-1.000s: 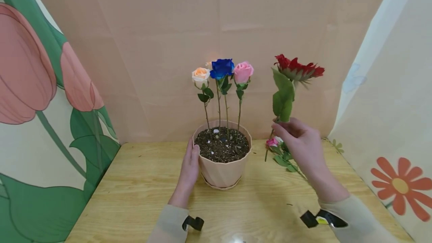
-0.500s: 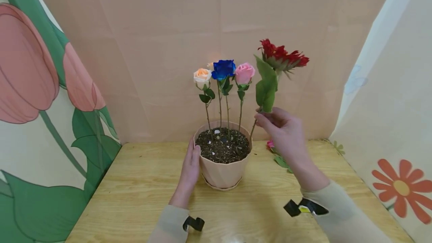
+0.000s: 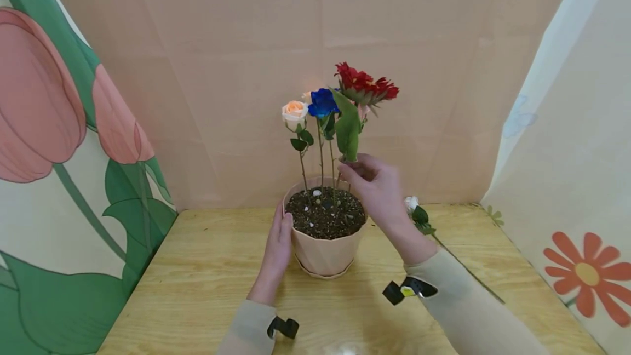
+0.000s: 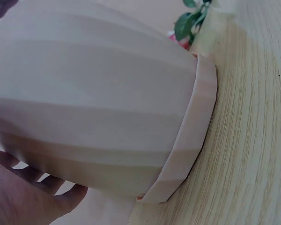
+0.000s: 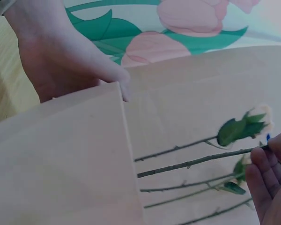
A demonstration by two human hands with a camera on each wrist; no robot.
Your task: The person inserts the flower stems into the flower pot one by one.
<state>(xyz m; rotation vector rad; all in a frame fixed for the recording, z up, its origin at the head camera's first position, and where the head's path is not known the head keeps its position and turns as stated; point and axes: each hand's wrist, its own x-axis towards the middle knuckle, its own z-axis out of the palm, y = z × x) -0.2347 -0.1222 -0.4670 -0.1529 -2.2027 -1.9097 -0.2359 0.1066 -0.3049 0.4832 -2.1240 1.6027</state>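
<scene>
My left hand (image 3: 277, 240) grips the left side of a pale pink flowerpot (image 3: 325, 253), its thumb at the rim. With thumb and fingertips my right hand (image 3: 377, 188) pinches the stem of a red flower (image 3: 362, 84) with a large green leaf (image 3: 348, 127), held over the pot. In the right wrist view the red flower's stem (image 5: 196, 163) runs down behind the rim; I cannot tell whether it touches the soil (image 3: 322, 215). Standing in the soil are a cream rose (image 3: 294, 114), a blue rose (image 3: 322, 103) and a pink rose (image 3: 363, 110), mostly hidden by the red flower.
A white rose (image 3: 412, 203) lies on the wooden table (image 3: 212, 273) at right, its stem passing under my right forearm. A saucer (image 3: 325, 275) sits beneath the pot. Behind stands a plain beige backdrop (image 3: 236, 70), with flower-printed panels on both sides.
My right hand has carried the red flower leftward from beside the pot to above it, covering most of the pink rose. The white rose on the table has come into view. My left hand stays put.
</scene>
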